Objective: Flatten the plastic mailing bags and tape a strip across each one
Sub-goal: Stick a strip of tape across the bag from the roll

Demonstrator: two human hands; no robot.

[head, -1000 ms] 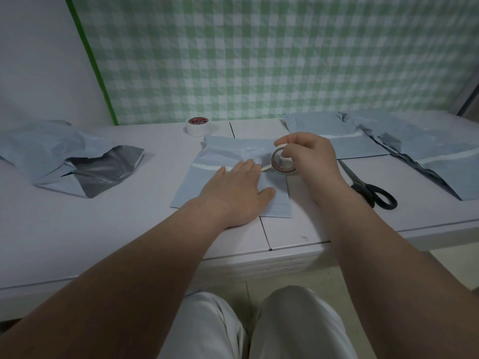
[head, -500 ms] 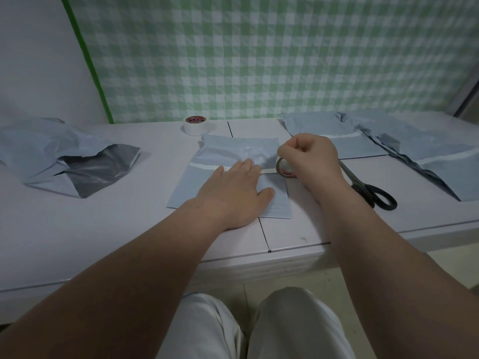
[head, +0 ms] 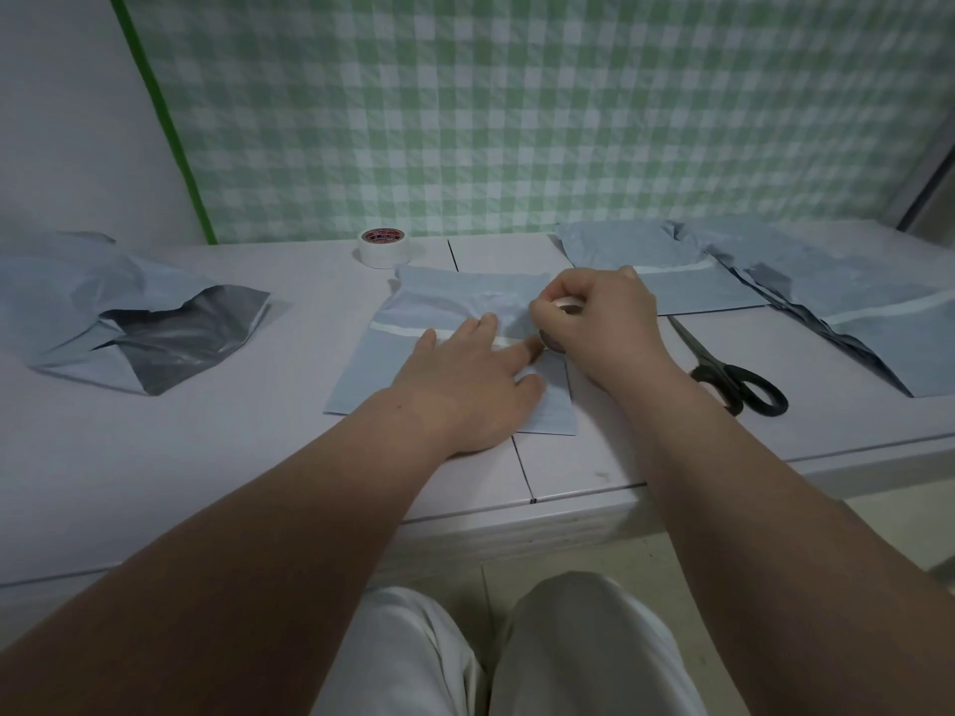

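1. Near the front edge of the surface (head: pixel 217 457) a flat blue-grey mailing bag (head: pixel 372 377) is laid, with bare room to its left.
2. It is pressed by the spread left hand (head: pixel 465 390); a tape roll (head: pixel 567 303) is pinched by the right hand (head: pixel 604 328) above its white strip (head: pixel 403 330).

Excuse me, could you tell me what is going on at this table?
A person is taping a bag in the middle of the table. The left hand presses flat on it, while the right hand grips a tape roll near its right edge. A white strip runs across the bag from its left edge to the hands. Scissors lie untouched to the right. Taped bags lie at the far right, crumpled bags at the left.
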